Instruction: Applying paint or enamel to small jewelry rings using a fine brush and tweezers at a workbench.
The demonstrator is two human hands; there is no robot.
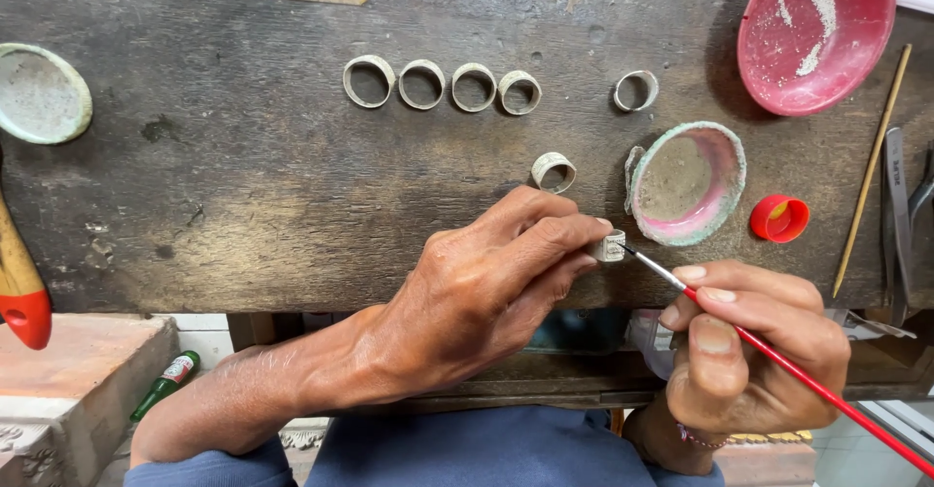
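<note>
My left hand point(486, 288) pinches a small pale metal ring point(609, 246) between thumb and forefinger, just above the near edge of a dark wooden bench point(243, 185). My right hand point(754, 346) grips a thin red-handled brush point(778, 356), and its dark tip touches the held ring's side. Several more rings lie in a row point(443, 85) farther back, one alone point(636, 90) to their right and one point(553, 171) just beyond my left fingers.
A crusted pink-lined dish point(687, 183) and a red bottle cap point(778, 218) sit right of the ring. A red bowl point(815, 32) with white powder is at the back right, a pale dish point(41, 93) at the far left. A wooden stick point(872, 171) and tweezers point(897, 215) lie at the right edge.
</note>
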